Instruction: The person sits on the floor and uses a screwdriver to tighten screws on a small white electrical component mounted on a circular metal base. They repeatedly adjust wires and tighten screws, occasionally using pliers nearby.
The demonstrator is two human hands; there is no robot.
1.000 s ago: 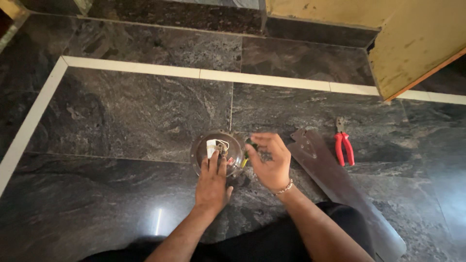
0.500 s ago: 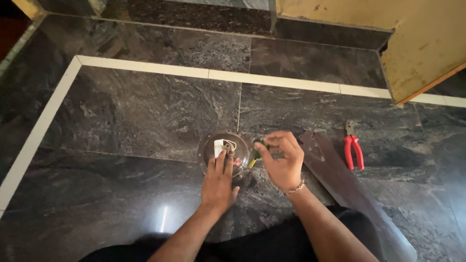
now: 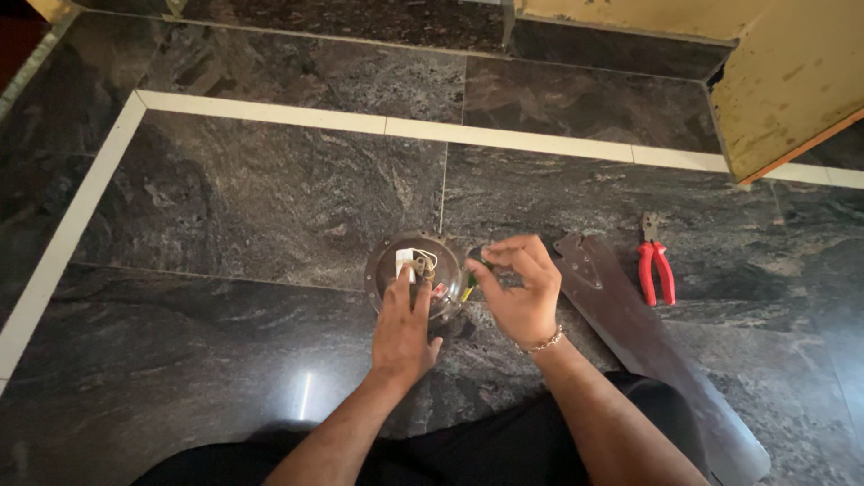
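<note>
The floor (image 3: 225,207) is dark grey stone veined in paler grey, crossed by cream strips. On it, the round housing (image 3: 387,265) is dull bronze-brown with a white block inside; right of the housing lie a grey-brown blade (image 3: 630,333) and red-handled pliers (image 3: 655,270).

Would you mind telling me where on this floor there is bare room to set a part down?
Bare dark floor lies left of the round fan motor housing, out to the white border strip, and beyond it up to the far strip. It is crowded to the right: right hand, fan blade and red pliers. The left hand rests on the housing.
</note>
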